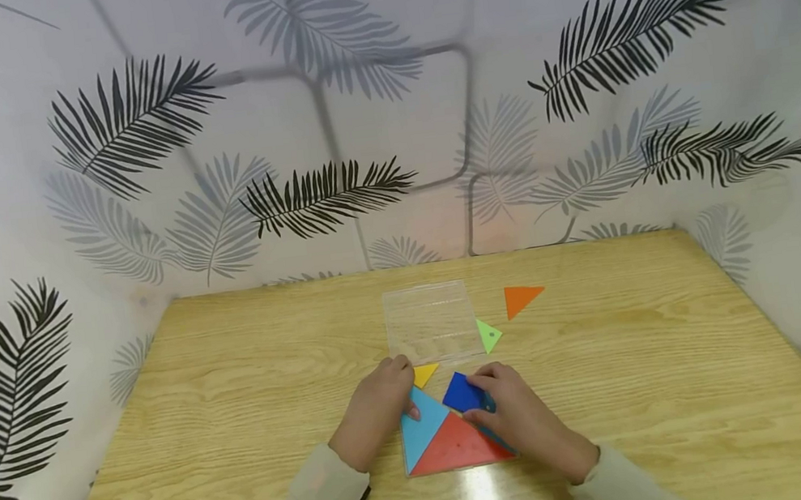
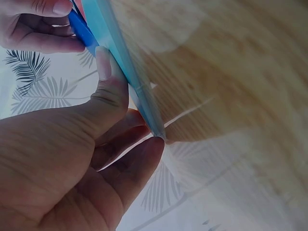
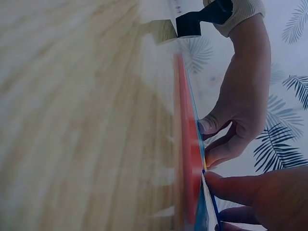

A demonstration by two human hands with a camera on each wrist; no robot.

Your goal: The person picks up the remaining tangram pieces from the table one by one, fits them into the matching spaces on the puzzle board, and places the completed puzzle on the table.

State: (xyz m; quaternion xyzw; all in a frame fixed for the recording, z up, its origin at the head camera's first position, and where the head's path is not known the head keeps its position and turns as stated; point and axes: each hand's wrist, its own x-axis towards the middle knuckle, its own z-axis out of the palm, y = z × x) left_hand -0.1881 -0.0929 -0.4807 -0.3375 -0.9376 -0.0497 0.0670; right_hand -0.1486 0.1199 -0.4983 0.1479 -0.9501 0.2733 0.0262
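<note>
A shallow clear tray (image 1: 467,468) holds a light blue triangle (image 1: 422,429) and a red triangle (image 1: 459,447). My left hand (image 1: 376,407) grips the tray's upper left edge, its thumb lying on the light blue triangle; the left wrist view shows its fingertips (image 2: 155,147) at the rim. Between thumb and fingers, my right hand (image 1: 524,416) pinches a dark blue square (image 1: 461,393), tilted over the tray's upper right part. Another blue piece (image 1: 495,439) is partly hidden under that hand. A yellow piece (image 1: 424,374) shows beside the left fingers.
Behind the tray lies a clear plastic cover (image 1: 430,320). A small green triangle (image 1: 489,336) sits at its right edge, and an orange triangle (image 1: 521,300) lies farther right. The wooden table (image 1: 253,379) ends at a leaf-patterned curtain (image 1: 389,137).
</note>
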